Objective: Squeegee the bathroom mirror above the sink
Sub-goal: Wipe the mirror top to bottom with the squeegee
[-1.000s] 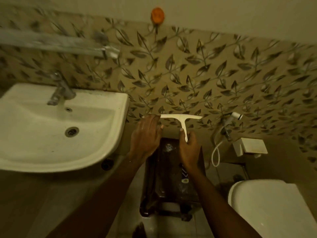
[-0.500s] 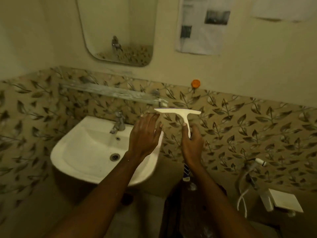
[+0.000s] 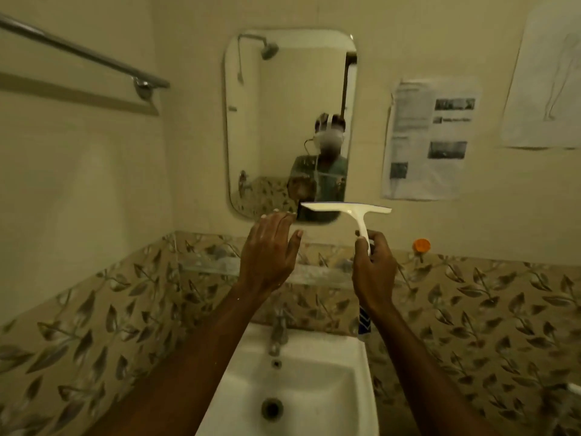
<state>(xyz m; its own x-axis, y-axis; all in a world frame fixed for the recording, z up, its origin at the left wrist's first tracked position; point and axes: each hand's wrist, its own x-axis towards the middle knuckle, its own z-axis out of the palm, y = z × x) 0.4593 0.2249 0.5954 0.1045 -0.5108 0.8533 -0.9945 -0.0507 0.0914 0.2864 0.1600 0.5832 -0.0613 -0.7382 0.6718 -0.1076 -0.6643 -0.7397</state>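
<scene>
I have the squeegee [image 3: 352, 210] in my right hand [image 3: 374, 269], the grip curled firmly round the white handle, with the blue-striped end sticking out below the wrist. The blade sits level and crosswise, up in front of the lower right corner of the mirror [image 3: 283, 99]; I cannot tell whether its edge touches the glass. My left hand [image 3: 270, 250] is raised beside it, grip released, fingers straight and slightly spread, palm toward the wall. Its fingertips are just beside the blade's left end, at the mirror's bottom edge, and I cannot say if they touch either. The mirror hangs upright on the pale wall, directly above the white sink [image 3: 361, 388] and its metal tap [image 3: 278, 332]. A glass shelf [image 3: 217, 265] runs between mirror and sink, against the leaf-patterned tiles [image 3: 471, 309]. To the right of the mirror a printed sheet [image 3: 430, 140] is stuck to the wall, with an orange hook [image 3: 421, 246] below it. A towel rail [image 3: 81, 55] is on the left wall.
</scene>
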